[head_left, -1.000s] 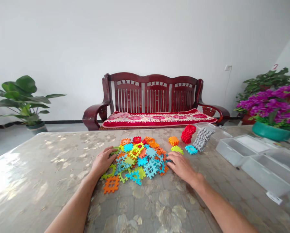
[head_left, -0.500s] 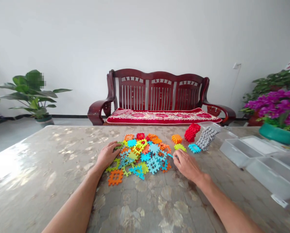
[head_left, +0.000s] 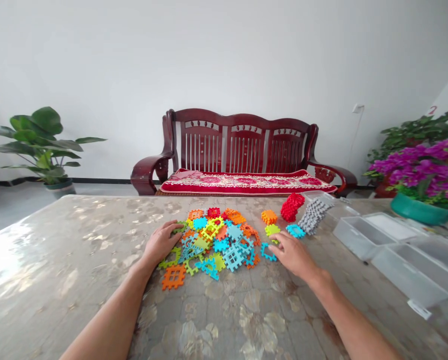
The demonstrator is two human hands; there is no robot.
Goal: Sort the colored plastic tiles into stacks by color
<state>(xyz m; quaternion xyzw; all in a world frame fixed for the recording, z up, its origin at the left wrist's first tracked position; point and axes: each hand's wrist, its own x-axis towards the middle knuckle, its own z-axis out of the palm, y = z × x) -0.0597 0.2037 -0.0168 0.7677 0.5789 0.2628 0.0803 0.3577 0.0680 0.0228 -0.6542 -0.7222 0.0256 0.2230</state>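
Note:
A pile of interlocking plastic building tiles in blue, green, orange and red, with a pale blue window tile (head_left: 233, 257) on its near side, lies in front of me. My left hand (head_left: 162, 243) rests at the pile's left edge, fingers stretched out over a green tile (head_left: 178, 227). Just right of the pile, my right hand (head_left: 293, 253) pinches a blue square frame tile (head_left: 267, 253) by its right side. Beyond that hand are a yellow-green tile stack (head_left: 272, 230), an orange stack (head_left: 269, 216) and another blue frame tile (head_left: 295, 230).
A leaning red stack (head_left: 292, 207) and a grey stack (head_left: 314, 216) stand farther right. Clear plastic bins (head_left: 415, 272) and a teal flower pot (head_left: 421, 210) occupy the table's right side. Across the table (head_left: 96, 240) is a wooden bench (head_left: 242, 145).
The blue frame tile in my right hand has turned from edge-on to showing its open face, and sits slightly lower. My left hand stays at the pile's edge. The whole view has shifted slightly.

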